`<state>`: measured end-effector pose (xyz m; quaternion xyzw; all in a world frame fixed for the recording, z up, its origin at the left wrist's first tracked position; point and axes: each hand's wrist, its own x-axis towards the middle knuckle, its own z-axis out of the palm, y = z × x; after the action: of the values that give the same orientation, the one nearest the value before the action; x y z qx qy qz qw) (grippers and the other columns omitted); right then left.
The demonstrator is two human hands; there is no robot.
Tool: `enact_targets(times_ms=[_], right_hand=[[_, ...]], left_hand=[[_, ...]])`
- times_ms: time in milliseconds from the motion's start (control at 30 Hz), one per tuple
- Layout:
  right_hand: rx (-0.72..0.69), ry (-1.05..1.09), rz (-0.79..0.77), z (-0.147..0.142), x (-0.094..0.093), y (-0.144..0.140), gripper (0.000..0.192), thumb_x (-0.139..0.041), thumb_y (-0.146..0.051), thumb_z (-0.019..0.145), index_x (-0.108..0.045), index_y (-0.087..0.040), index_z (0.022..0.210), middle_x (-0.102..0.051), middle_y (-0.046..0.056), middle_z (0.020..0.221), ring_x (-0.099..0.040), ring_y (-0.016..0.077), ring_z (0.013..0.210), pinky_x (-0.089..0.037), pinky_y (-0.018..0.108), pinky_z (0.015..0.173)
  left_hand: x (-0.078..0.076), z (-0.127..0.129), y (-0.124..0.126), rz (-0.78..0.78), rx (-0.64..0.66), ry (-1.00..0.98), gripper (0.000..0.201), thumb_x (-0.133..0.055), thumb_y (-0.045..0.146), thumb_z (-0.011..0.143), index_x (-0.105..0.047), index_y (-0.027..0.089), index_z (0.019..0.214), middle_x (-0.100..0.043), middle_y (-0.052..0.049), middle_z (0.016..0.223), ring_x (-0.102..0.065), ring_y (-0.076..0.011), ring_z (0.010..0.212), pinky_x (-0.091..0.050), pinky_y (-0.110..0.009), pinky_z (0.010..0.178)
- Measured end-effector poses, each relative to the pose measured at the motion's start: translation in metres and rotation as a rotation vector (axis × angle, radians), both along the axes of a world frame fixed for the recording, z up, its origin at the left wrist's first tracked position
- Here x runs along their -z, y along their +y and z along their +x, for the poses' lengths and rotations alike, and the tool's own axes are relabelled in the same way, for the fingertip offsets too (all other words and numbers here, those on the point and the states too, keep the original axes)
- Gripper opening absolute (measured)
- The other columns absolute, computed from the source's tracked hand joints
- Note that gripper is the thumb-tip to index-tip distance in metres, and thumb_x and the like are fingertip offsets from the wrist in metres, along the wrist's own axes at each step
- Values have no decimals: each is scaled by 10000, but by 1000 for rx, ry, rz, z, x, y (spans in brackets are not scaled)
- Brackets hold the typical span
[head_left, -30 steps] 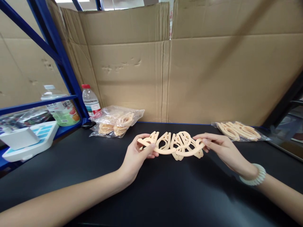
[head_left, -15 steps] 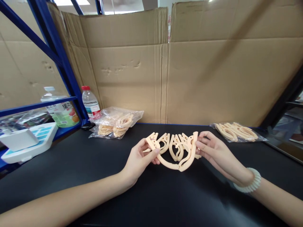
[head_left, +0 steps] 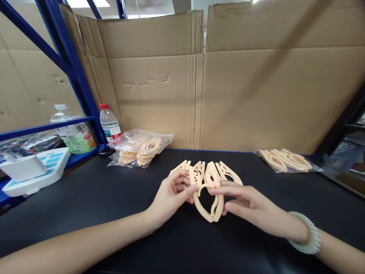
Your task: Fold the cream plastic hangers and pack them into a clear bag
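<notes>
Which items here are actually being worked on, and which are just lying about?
In hand:
- folding hanger, held by left hand and right hand
- folded hangers just behind it

Lying about:
- bagged hangers
- second bag
- water bottle
- juice bottle

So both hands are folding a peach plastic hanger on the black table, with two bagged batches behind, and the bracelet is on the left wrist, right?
Not quite: the head view shows the bracelet on the right wrist, behind the right hand. The rest holds.
</notes>
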<state>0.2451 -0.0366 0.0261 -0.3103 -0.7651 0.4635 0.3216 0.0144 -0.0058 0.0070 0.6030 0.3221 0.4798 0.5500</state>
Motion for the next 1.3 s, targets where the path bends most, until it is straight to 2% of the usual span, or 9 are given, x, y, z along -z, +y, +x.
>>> enact_targets(times_ms=[167, 300, 467, 567, 667, 867, 1000, 1167, 1300], right_hand=[[93, -2, 29, 0, 0, 3, 416, -556, -382, 887, -548, -294, 1294, -632, 73, 1094, -627, 210, 935, -574, 392, 798], [135, 44, 39, 0, 0, 5, 419, -585, -391, 868, -562, -297, 1275, -549, 82, 1283, -620, 227, 1011, -569, 403, 833], [140, 126, -10, 1, 2, 4, 354, -608, -352, 864, -608, -297, 1214, -472, 62, 1393, -381, 300, 1320, -556, 405, 882], [134, 173, -38, 2, 3, 5, 401, -620, -313, 859, -574, -300, 1256, -415, 59, 1442, -363, 310, 1331, -562, 407, 876], [118, 176, -48, 2, 4, 5, 423, -617, -277, 862, -553, -298, 1280, -391, 66, 1453, -430, 294, 1285, -563, 391, 873], [34, 146, -59, -2, 7, -2, 483, -598, -223, 867, -496, -330, 1327, -330, 65, 1464, -543, 230, 1155, -541, 396, 910], [-9, 77, -14, -1, 10, -4, 513, -588, -235, 869, -458, -325, 1357, -345, 67, 1460, -473, 254, 1234, -527, 408, 930], [39, -24, 128, 2, 15, -4, 575, -585, -233, 872, -387, -350, 1400, -316, 32, 1489, -277, 272, 1373, -484, 402, 990], [59, -45, 199, 4, 16, -3, 560, -560, -232, 888, -380, -354, 1403, -279, 26, 1510, -289, 268, 1371, -490, 398, 983]], left_hand=[[1, 0, 0, -4, 38, -39, 297, -738, 262, 747, -525, 182, 938, -623, -21, 888, -645, -136, 723, -542, -305, 735], [1, -2, -2, 109, 67, 38, 267, -706, 232, 775, -570, 190, 1001, -605, -49, 947, -602, -164, 871, -509, -313, 813], [0, -3, -4, 215, 127, 90, 336, -647, 178, 820, -570, 240, 1142, -551, -70, 1164, -525, -216, 1096, -482, -334, 895], [-1, -4, -5, 229, 128, 97, 353, -621, 164, 840, -563, 262, 1174, -550, -59, 1170, -524, -207, 1101, -475, -327, 908], [-1, -5, -5, 237, 150, 105, 353, -614, 164, 847, -565, 273, 1180, -535, -57, 1202, -506, -215, 1137, -474, -335, 924], [-1, -4, -7, 229, 284, 104, 400, -613, 162, 848, -553, 295, 1220, -469, -64, 1328, -489, -241, 1204, -471, -380, 956], [-1, -3, -6, 136, 365, 47, 396, -614, 169, 855, -539, 274, 1230, -566, -79, 1219, -548, -231, 1147, -476, -381, 933], [0, -4, -3, 62, 412, -16, 408, -618, 175, 859, -519, 212, 1252, -614, -98, 1128, -578, -229, 1088, -465, -401, 935], [0, -5, -2, 31, 389, -31, 398, -612, 182, 865, -520, 202, 1253, -619, -93, 1113, -575, -230, 1085, -444, -417, 958]])
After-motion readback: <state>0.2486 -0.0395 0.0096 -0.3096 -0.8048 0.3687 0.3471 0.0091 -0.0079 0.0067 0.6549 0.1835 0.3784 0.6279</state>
